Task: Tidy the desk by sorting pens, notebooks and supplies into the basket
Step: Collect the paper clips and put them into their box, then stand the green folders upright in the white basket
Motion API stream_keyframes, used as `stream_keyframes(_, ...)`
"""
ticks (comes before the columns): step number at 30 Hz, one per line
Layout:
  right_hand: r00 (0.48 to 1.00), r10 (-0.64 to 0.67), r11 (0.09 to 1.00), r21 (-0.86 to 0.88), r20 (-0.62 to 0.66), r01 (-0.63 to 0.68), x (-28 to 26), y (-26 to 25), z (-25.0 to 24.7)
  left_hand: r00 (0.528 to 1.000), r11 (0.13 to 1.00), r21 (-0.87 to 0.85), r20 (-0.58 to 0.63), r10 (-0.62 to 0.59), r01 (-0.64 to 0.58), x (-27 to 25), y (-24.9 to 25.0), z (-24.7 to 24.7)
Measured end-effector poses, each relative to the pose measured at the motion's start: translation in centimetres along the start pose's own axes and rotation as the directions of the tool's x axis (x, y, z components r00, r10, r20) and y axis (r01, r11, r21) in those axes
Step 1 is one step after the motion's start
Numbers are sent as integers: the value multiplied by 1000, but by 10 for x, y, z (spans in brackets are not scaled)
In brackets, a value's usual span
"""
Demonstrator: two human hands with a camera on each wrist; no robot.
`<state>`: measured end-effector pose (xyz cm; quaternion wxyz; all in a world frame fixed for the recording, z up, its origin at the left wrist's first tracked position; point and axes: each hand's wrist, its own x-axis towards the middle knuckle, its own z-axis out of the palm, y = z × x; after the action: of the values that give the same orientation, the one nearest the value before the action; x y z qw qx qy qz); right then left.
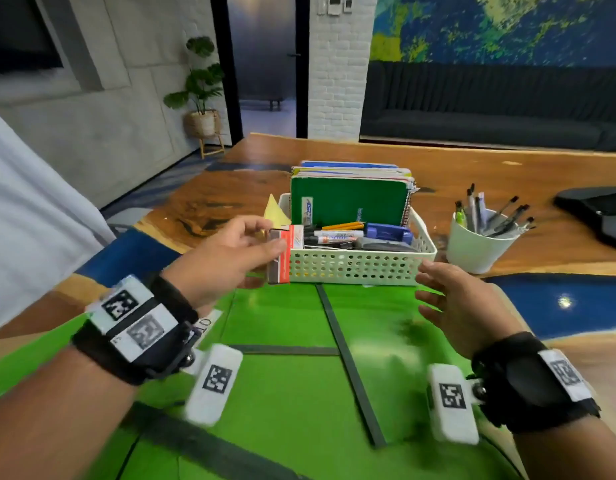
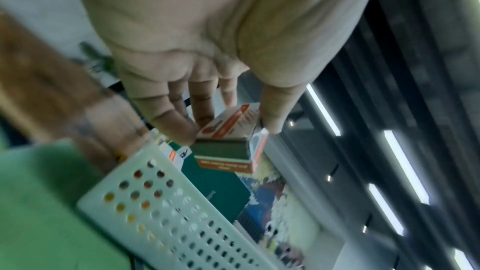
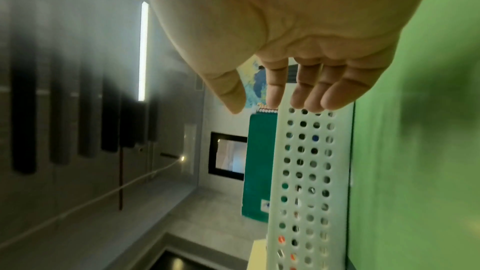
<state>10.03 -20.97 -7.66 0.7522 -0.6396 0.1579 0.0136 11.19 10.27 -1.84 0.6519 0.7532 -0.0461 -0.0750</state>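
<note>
A white perforated basket stands on the green mat, holding upright notebooks with a green one in front, plus markers, pencils and a blue stapler. My left hand pinches a small red and white box at the basket's left end, thumb on one side and fingers on the other; the left wrist view shows the box between the fingers over the basket. My right hand hovers with straight fingers at the basket's right front corner, holding nothing; its fingertips sit at the basket wall.
A white cup full of pens stands right of the basket. A yellow paper sticks up behind the basket's left end. A black case lies far right. The green mat spreads in front on the wooden table.
</note>
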Motion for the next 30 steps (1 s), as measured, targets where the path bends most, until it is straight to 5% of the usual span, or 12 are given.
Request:
stream_keyframes(4,994,103,986,133,-22,-99,18,12,-24,962,807,564,-78,262,-174,66,24,22)
stream_keyframes(7,987,160,963,218,4,-157,27,17,-31,947,685,715,-111,303,-135,104,37,49)
stream_keyframes(10,986,167,959,230,1,-163,30,19,-35,963,522,853,-118,243,-27,134,29,68)
stream_keyframes(15,979,202,945,260,21,-201,31,18,-37,993,82,991,-104,-50,107,142,4,85)
stream_keyframes(18,974,222,936,271,43,-225,31,15,-39,987,126,986,-120,104,106,132,-1,90)
stream_keyframes(21,985,172,962,213,18,-172,28,9,-40,987,157,976,135,91,-148,119,-4,97)
stream_keyframes(24,970,-89,994,-86,-227,71,31,12,-48,976,-101,973,211,44,-206,109,-5,104)
stream_keyframes(26,942,-189,952,-287,-276,107,32,13,-54,979,-143,974,189,77,-177,115,0,103)
stream_keyframes(30,999,-39,823,-566,7,36,36,18,-64,982,-174,970,181,46,-171,133,13,107)
